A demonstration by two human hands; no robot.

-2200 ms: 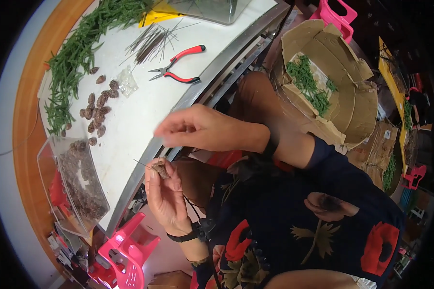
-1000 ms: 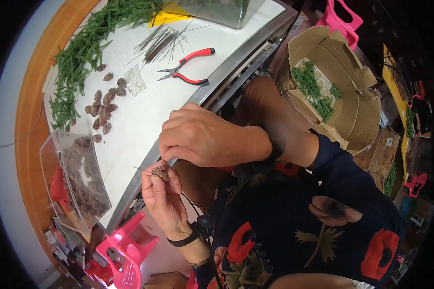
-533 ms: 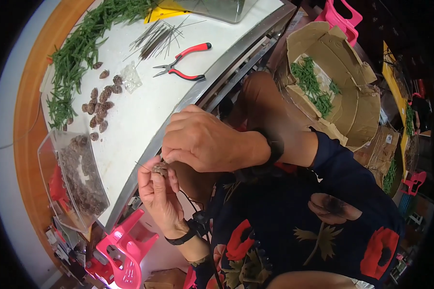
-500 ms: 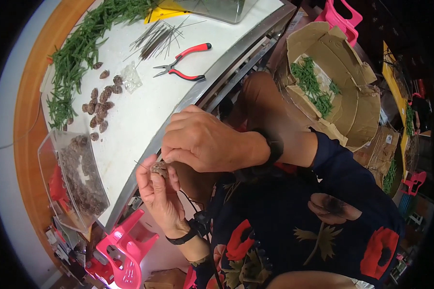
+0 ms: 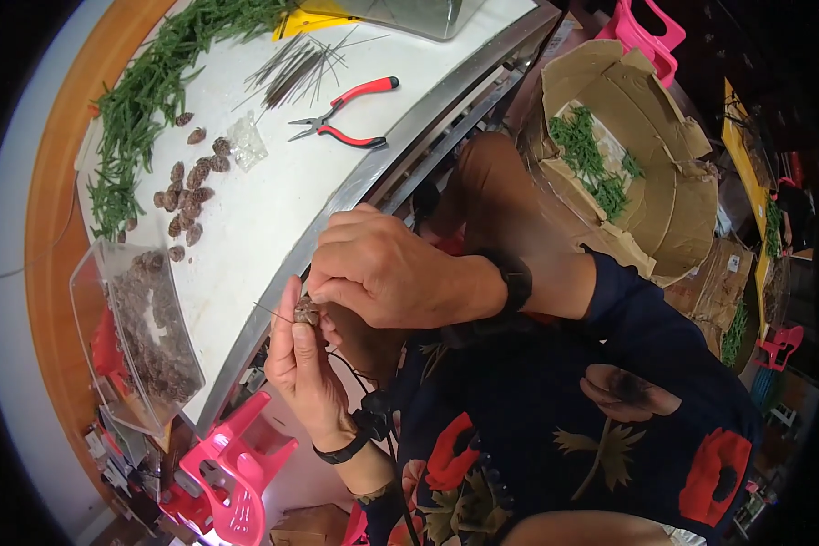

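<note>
Just off the table's front edge, my left hand point(image 5: 302, 373) pinches a small pine cone point(image 5: 306, 312) between thumb and fingers. A thin wire point(image 5: 271, 312) sticks out from the cone toward the left. My right hand point(image 5: 366, 264) is closed right above the cone, thumb and fingertips pressed together; whatever they grip is hidden behind the fingers. Beyond my hands, several loose pine cones point(image 5: 187, 197) lie on the white table point(image 5: 246, 218). Red-handled pliers point(image 5: 346, 114) rest on it with jaws pointing left, near a bundle of thin wires point(image 5: 300, 73).
A clear bin point(image 5: 146, 341) of pine cones stands at the table's left end. Green artificial sprigs point(image 5: 123, 136) line the far edge, and a small clear bag point(image 5: 247, 141) lies near the cones. A cardboard box point(image 5: 678, 205) sits at right, a pink stool point(image 5: 237, 473) below left.
My left hand has shifted slightly right and its fingers have straightened. The pine cone has moved a little up and right, closer beneath my right hand, which has barely moved.
</note>
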